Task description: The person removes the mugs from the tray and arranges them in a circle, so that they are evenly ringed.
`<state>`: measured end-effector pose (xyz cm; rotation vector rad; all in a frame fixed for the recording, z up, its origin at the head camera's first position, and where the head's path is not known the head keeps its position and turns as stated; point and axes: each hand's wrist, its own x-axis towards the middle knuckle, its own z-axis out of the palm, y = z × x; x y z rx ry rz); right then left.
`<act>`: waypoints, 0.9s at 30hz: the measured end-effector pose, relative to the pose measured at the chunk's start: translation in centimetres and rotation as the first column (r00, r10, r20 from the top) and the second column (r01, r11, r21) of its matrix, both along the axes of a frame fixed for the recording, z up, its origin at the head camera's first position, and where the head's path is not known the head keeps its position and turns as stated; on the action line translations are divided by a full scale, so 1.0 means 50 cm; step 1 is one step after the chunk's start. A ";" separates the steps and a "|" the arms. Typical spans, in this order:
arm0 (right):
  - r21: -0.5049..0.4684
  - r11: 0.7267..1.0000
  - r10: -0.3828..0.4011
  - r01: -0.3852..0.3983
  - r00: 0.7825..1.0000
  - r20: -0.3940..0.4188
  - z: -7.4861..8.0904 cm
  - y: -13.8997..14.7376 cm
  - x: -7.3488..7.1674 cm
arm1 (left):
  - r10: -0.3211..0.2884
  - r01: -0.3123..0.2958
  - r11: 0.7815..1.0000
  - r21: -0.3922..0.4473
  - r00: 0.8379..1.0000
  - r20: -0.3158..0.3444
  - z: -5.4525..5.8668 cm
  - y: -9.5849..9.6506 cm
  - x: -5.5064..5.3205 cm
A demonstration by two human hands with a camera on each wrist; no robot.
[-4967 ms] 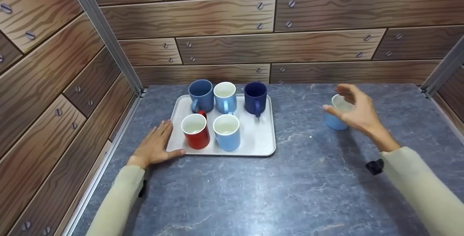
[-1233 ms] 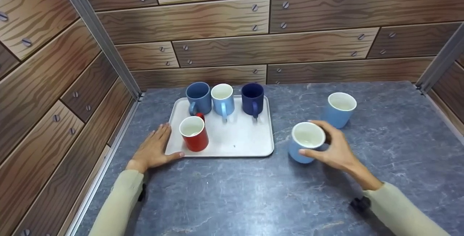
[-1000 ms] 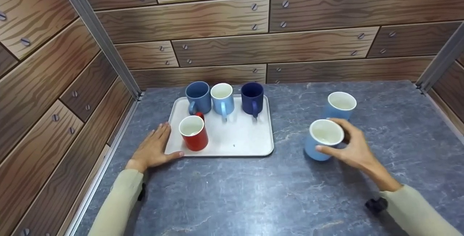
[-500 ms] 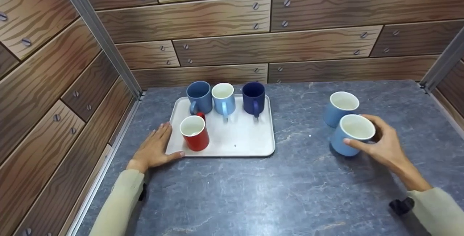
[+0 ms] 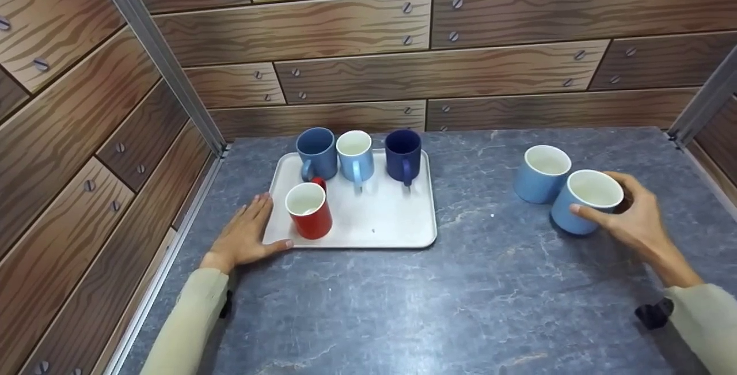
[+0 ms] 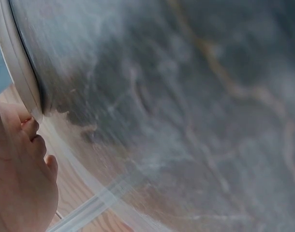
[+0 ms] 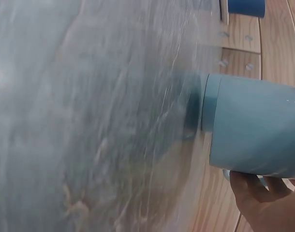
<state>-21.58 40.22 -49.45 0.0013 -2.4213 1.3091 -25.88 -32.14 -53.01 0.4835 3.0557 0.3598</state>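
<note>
Near the back right corner of the tabletop, the right hand grips one light-blue mug; the left hand, fingers extended, touches the white tray at its left edge.

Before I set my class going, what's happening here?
A person's right grip holds a light blue mug beside a second light blue mug, right of the tray. The left grip rests at the tray's left edge. The tray bears a red mug, a blue mug, a third light blue mug and a navy mug.
</note>
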 end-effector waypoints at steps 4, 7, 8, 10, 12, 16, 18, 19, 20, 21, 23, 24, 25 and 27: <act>0.026 0.999 -0.023 0.022 0.999 0.022 -0.001 0.014 -0.013 | 0.008 -0.008 1.000 -0.002 1.000 0.011 -0.002 -0.002 0.001; 0.030 0.999 -0.036 0.035 0.998 0.045 -0.004 0.023 -0.020 | 0.005 -0.005 1.000 -0.005 1.000 0.009 0.001 -0.001 0.002; 0.032 0.999 -0.039 0.038 0.998 0.052 -0.005 0.026 -0.023 | 0.002 -0.002 1.000 -0.004 1.000 0.004 0.002 0.000 0.002; 0.032 0.999 -0.045 0.043 0.997 0.067 -0.007 0.029 -0.027 | 0.001 -0.001 1.000 -0.007 1.000 0.002 0.004 0.002 0.003; 0.038 0.998 -0.052 0.049 0.996 0.079 -0.009 0.031 -0.031 | -0.002 0.002 1.000 -0.006 1.000 0.003 0.005 0.003 0.003; 0.051 0.997 -0.065 0.060 0.993 0.101 -0.012 0.031 -0.036 | -0.003 0.003 1.000 -0.007 1.000 0.010 0.004 0.004 0.002; 0.055 0.996 -0.069 0.064 0.992 0.108 -0.012 0.031 -0.038 | -0.007 0.007 1.000 -0.004 1.000 0.003 0.003 0.004 0.001; 0.057 0.996 -0.071 0.065 0.991 0.110 -0.012 0.030 -0.039 | -0.008 0.008 1.000 -0.005 1.000 0.000 0.003 0.004 0.001; 0.058 0.996 -0.072 0.065 0.991 0.112 -0.012 0.030 -0.040 | -0.009 0.009 1.000 -0.004 1.000 -0.003 0.003 0.004 0.001; 0.061 0.996 -0.075 0.068 0.991 0.114 -0.012 0.030 -0.041 | -0.009 0.009 1.000 -0.006 1.000 -0.004 0.002 0.004 0.000; 0.067 0.995 -0.078 0.070 0.990 0.117 -0.011 0.030 -0.042 | -0.008 0.008 1.000 -0.009 1.000 -0.003 0.002 0.004 0.000; 0.067 0.995 -0.079 0.072 0.990 0.119 -0.012 0.030 -0.043 | -0.007 0.007 1.000 -0.010 1.000 0.000 0.002 0.004 -0.001; 0.070 0.995 -0.081 0.073 0.990 0.119 -0.012 0.030 -0.044 | -0.006 0.006 1.000 -0.011 1.000 0.002 0.002 0.004 -0.001; 0.072 0.994 -0.084 0.076 0.989 0.122 -0.013 0.031 -0.046 | -0.002 0.002 1.000 -0.010 1.000 0.007 0.002 0.005 -0.002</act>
